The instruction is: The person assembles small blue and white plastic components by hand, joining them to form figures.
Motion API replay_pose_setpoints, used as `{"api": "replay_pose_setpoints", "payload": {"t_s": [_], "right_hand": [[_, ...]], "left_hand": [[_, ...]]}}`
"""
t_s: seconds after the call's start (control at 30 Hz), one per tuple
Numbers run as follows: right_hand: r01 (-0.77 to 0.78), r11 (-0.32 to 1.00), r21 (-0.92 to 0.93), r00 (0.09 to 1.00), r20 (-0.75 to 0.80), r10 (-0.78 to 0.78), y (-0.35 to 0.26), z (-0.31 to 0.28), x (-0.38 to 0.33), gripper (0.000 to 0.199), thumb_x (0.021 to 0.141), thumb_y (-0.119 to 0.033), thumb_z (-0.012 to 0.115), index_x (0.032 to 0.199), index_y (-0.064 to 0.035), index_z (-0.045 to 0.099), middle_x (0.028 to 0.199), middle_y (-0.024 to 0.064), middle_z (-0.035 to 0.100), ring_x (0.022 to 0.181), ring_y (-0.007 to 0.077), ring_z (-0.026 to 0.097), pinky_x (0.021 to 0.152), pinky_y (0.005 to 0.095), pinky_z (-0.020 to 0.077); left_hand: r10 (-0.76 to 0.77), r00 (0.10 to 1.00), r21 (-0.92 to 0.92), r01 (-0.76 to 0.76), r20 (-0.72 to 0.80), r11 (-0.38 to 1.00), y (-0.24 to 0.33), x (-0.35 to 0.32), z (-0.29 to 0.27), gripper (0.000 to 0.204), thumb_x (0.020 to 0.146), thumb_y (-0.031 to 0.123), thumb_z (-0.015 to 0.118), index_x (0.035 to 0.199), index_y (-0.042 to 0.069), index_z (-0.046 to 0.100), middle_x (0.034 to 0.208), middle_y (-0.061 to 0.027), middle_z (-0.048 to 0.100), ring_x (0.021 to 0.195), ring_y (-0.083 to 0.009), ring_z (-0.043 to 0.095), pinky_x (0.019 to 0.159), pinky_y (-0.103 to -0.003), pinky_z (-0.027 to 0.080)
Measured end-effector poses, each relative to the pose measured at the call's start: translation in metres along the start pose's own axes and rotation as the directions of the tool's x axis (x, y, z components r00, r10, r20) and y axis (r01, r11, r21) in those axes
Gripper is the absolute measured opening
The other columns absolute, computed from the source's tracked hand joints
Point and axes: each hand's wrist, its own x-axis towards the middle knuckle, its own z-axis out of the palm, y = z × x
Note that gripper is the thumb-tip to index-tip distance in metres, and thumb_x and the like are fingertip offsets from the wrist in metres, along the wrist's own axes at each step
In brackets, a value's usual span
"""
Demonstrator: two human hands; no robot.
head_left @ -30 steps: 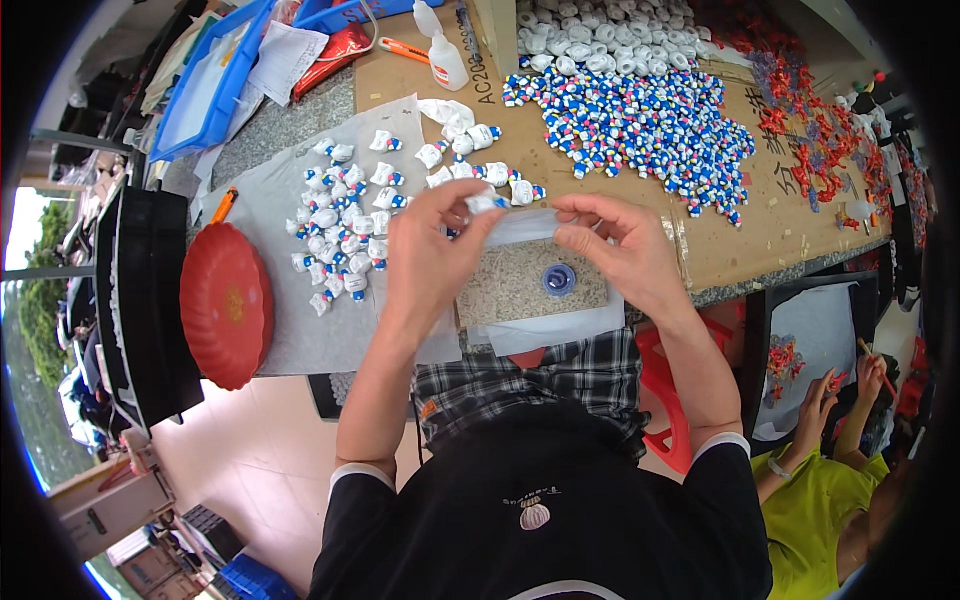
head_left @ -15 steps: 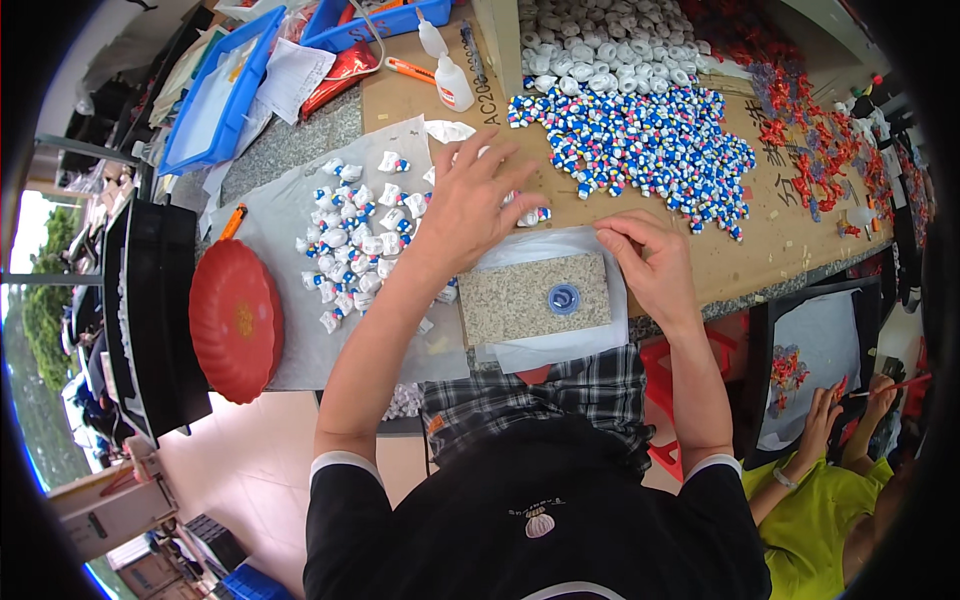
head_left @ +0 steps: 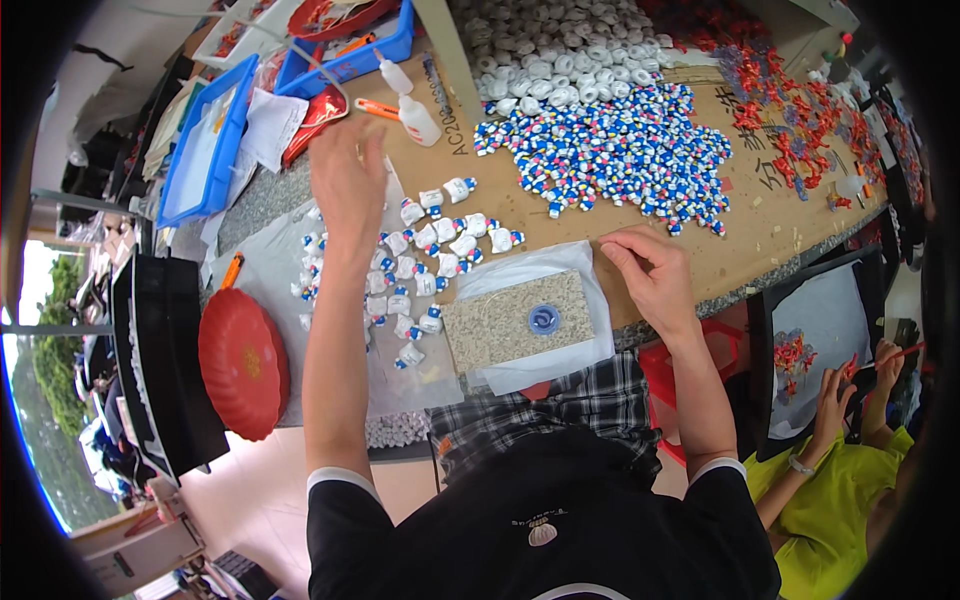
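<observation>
My left hand is raised over the far part of the white paper sheet, next to an orange-handled cutter and a white squeeze bottle. Its thumb stands apart from the fingers, and I see nothing held. Small white-and-blue figurines lie on and beside the sheet, some hidden by my left forearm. Beside a speckled stone slab rests my right hand, fingers curled and thumb close to them; what they hold, if anything, is hidden. On the slab sits a small blue round dish.
A heap of blue-and-white pieces and white rings cover the far middle. A red scalloped bowl stands at left, blue trays behind. Red pieces lie far right; a co-worker's hands work at lower right.
My left hand has swung left and away from me, from the figurines' right side towards the orange cutter. My right hand stays beside the slab. The whole view has shifted slightly.
</observation>
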Motion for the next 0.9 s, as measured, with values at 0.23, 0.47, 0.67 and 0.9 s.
{"api": "replay_pose_setpoints", "payload": {"t_s": [0.23, 0.47, 0.67, 0.9], "right_hand": [[0.06, 0.998, 0.006, 0.996, -0.067, -0.059, 0.014, -0.002, 0.006, 0.009, 0.079, -0.005, 0.064, 0.085, 0.0015, 0.066, 0.076, 0.0083, 0.062, 0.058, 0.0149, 0.055, 0.052, 0.0256, 0.0416], [0.039, 0.999, 0.008, 0.998, -0.049, -0.038, 0.021, -0.004, -0.005, 0.008, 0.078, -0.004, 0.065, 0.085, 0.0004, 0.066, 0.08, 0.0091, 0.063, 0.061, 0.0194, 0.057, 0.054, 0.0274, 0.0442], [0.12, 0.993, 0.009, 0.991, -0.067, -0.12, 0.022, -0.002, -0.002, 0.008, 0.078, -0.005, 0.064, 0.085, 0.0001, 0.065, 0.081, 0.0107, 0.063, 0.065, 0.0224, 0.06, 0.057, 0.0302, 0.0467], [0.129, 0.992, -0.013, 0.989, -0.066, -0.129, 0.026, -0.002, -0.001, 0.008, 0.078, -0.006, 0.064, 0.083, 0.0001, 0.065, 0.08, 0.0111, 0.063, 0.066, 0.0243, 0.06, 0.058, 0.0306, 0.0472]], "left_hand": [[0.138, 0.929, -0.544, 0.076, 0.343, 0.836, 0.1, 0.024, 0.059, 0.02, 0.083, 0.011, 0.058, 0.101, 0.005, 0.064, 0.102, -0.0139, 0.061, 0.093, -0.0262, 0.057, 0.077, -0.033, 0.046], [-0.039, 0.848, -0.059, 0.083, 0.529, 0.995, 0.129, 0.061, 0.14, 0.042, 0.088, 0.036, 0.046, 0.124, 0.014, 0.05, 0.126, -0.0171, 0.045, 0.116, -0.0405, 0.04, 0.094, -0.052, 0.036], [-0.014, 0.924, -0.15, 0.076, 0.383, 0.986, 0.12, 0.076, 0.158, 0.036, 0.085, 0.042, 0.052, 0.097, 0.009, 0.061, 0.105, -0.0153, 0.056, 0.094, -0.0356, 0.055, 0.07, -0.047, 0.049], [0.068, 0.9, -0.202, 0.023, 0.431, 0.979, 0.137, 0.069, 0.143, 0.04, 0.089, 0.047, 0.046, 0.098, 0.011, 0.061, 0.081, -0.0159, 0.064, 0.075, -0.0378, 0.061, 0.063, -0.047, 0.049]]}}
